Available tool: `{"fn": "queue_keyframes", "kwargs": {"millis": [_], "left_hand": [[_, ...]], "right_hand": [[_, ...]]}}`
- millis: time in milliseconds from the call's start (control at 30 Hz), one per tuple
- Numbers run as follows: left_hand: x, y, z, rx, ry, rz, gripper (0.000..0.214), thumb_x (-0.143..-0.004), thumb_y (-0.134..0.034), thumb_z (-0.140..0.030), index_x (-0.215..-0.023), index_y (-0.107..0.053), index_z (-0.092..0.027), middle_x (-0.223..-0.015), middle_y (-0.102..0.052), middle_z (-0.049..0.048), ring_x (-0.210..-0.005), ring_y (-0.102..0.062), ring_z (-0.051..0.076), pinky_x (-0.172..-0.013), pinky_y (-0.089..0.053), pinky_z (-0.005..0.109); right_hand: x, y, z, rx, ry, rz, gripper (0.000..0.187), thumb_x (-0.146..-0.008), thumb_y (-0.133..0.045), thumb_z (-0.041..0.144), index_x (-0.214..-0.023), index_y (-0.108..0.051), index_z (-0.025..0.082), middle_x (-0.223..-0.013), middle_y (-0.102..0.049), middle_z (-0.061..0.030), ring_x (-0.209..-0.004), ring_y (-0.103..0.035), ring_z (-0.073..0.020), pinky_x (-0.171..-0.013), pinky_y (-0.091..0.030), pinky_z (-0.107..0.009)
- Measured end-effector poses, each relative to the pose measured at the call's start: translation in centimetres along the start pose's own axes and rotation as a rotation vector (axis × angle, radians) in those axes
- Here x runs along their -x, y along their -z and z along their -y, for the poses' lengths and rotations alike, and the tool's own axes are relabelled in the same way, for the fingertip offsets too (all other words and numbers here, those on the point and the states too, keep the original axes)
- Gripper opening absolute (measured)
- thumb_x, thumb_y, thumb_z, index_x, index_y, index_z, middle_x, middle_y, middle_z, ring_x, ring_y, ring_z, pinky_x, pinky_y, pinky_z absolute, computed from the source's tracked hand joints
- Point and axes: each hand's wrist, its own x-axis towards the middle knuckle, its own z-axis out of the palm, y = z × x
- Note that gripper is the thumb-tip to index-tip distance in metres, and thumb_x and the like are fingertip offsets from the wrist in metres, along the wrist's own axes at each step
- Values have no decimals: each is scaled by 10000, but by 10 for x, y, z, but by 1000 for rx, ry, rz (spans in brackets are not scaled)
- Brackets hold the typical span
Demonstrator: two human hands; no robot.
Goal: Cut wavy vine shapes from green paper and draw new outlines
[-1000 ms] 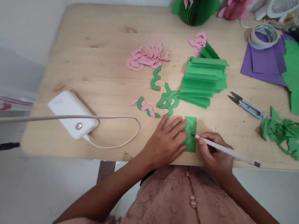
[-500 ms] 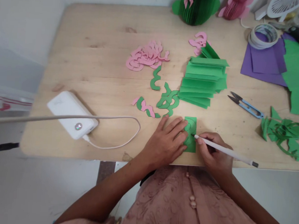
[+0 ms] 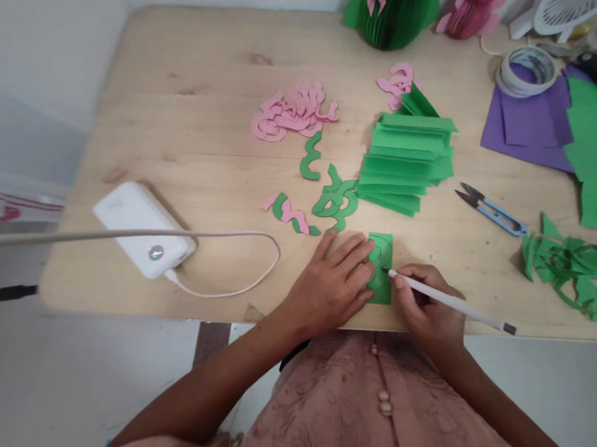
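A small green paper piece (image 3: 382, 291) with curved pencil lines lies at the table's front edge. My left hand (image 3: 333, 279) rests flat over its left side, fingers stretched out. Closed around a white pencil (image 3: 454, 302) with a dark end, my right hand (image 3: 429, 304) keeps the tip on the paper's right part. Just beyond my left fingers lie wavy green cutouts (image 3: 335, 202) and a pink-and-green wavy strip (image 3: 291, 215). Farther back is a heap of pink wavy cutouts (image 3: 291, 113). Folded green paper strips (image 3: 399, 155) sit behind the drawn piece.
Blue thread snips (image 3: 494, 210) and green scraps (image 3: 571, 261) lie to the right. Tape rolls (image 3: 511, 81) sit on purple paper (image 3: 526, 129). At left, a white power bank (image 3: 145, 229) trails a cable. A green honeycomb paper shape (image 3: 392, 21) stands at the back.
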Motion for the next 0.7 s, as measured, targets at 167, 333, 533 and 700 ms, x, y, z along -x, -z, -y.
{"fn": "queue_keyframes", "kwargs": {"millis": [167,333,533,700], "left_hand": [[0,0,0,-2,3,1,303,-926,-437,-348,-1086,-596,-146,-1405,-495,129,-1355,-362,287,-1129,-216,583],[0,0,0,5,5,4,301,-929,-431,-346,-1087,-593,-147,-1402,-500,125,-1358,-359,280,-1136,-206,577],[0,0,0,8,5,5,291,-927,-436,-340,-1080,-596,-153,-1401,-501,125,-1359,-358,281,-1135,-209,575],[0,0,0,4,6,9,296,-931,-426,-344,-1082,-593,-151,-1406,-496,125,-1359,-358,280,-1134,-210,575]], "right_hand": [[-1,0,0,-4,11,-17,98,-844,-579,296,-806,-609,211,-589,-624,20,-401,-496,-104,-393,-405,-227],[-1,1,1,2,29,-29,91,-840,-578,280,-790,-603,208,-571,-613,24,-396,-489,-102,-392,-401,-227],[-1,1,2,11,24,-24,95,-840,-581,277,-772,-601,214,-576,-614,25,-409,-497,-108,-405,-401,-234],[0,2,1,6,39,-50,75,-837,-591,254,-778,-602,209,-600,-629,20,-431,-515,-109,-419,-403,-231]]}}
